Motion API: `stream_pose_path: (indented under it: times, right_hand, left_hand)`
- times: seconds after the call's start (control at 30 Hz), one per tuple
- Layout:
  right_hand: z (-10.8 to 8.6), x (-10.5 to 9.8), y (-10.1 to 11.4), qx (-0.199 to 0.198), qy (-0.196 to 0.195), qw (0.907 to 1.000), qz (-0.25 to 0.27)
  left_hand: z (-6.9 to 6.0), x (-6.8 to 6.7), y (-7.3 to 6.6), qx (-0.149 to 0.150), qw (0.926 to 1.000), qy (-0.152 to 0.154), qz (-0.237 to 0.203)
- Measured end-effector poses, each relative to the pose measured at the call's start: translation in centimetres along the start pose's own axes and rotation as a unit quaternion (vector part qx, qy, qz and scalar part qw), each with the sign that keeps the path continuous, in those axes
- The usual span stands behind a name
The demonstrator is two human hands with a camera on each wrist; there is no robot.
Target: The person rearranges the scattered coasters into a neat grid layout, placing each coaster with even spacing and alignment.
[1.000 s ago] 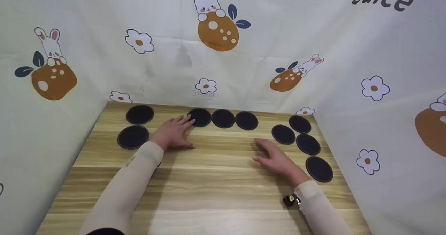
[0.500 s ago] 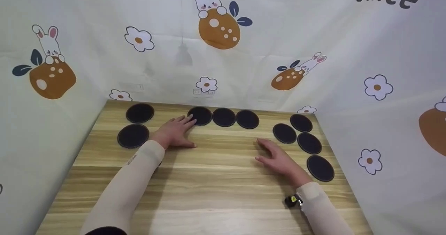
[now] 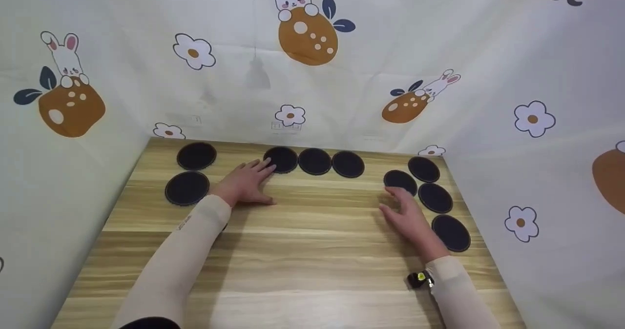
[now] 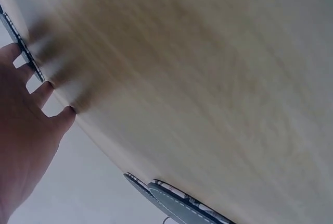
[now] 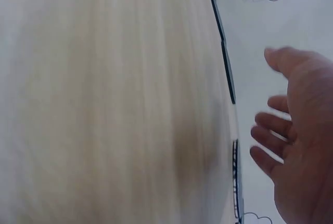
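My left hand (image 3: pixel 245 183) lies over the wooden table with its fingers spread. Its fingertips rest on the edge of a round black coaster (image 3: pixel 283 159), the leftmost in a row of three. To its right are a middle coaster (image 3: pixel 315 161) and a right one (image 3: pixel 348 164). My right hand (image 3: pixel 409 217) holds nothing; its fingers are loosely bent, and its index finger overlaps the near edge of another coaster (image 3: pixel 399 180). In the right wrist view the right hand (image 5: pixel 307 135) appears above the tabletop, thumb and fingers apart.
Two coasters lie at the back left, one far (image 3: pixel 196 155) and one nearer (image 3: pixel 187 188). Along the right edge are a far coaster (image 3: pixel 424 169), a middle one (image 3: pixel 435 197) and a near one (image 3: pixel 450 233). Printed cloth (image 3: pixel 224 90) walls three sides of the table (image 3: pixel 293 260).
My right hand has moved to the right, up to the coasters at the right side. The left hand stays at the row's left coaster. The head view has tilted slightly.
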State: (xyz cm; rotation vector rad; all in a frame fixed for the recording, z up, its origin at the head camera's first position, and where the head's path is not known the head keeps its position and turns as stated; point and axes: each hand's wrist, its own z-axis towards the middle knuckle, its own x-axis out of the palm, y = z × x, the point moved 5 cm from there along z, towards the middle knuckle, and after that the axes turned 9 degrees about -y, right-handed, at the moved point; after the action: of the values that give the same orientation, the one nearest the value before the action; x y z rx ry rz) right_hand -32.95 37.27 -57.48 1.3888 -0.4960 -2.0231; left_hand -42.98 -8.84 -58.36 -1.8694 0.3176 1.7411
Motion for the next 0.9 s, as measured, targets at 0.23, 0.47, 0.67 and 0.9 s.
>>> stream_pose_path:
  times: [0.23,0.47,0.67,0.9]
  right_hand:
    - [2.3,-2.0,-2.0,0.052,-0.043,0.9917,-0.109]
    - [4.3,-1.8,-4.3,0.097,-0.005,0.9790,-0.179]
    - [5.5,-1.8,-4.8,0.124,0.019,0.9660,-0.226]
    - [5.9,-1.4,-4.9,0.158,0.066,0.9566,-0.236]
  left_hand:
    - [0.0,0.0,0.1,-0.005,1.0000,0.003,-0.004]
    - [0.2,0.1,0.2,-0.007,0.9999,0.000,-0.015]
    - [0.1,0.1,0.0,-0.007,0.9997,-0.002,-0.025]
    - [0.0,0.0,-0.1,-0.011,0.9995,0.005,-0.027]
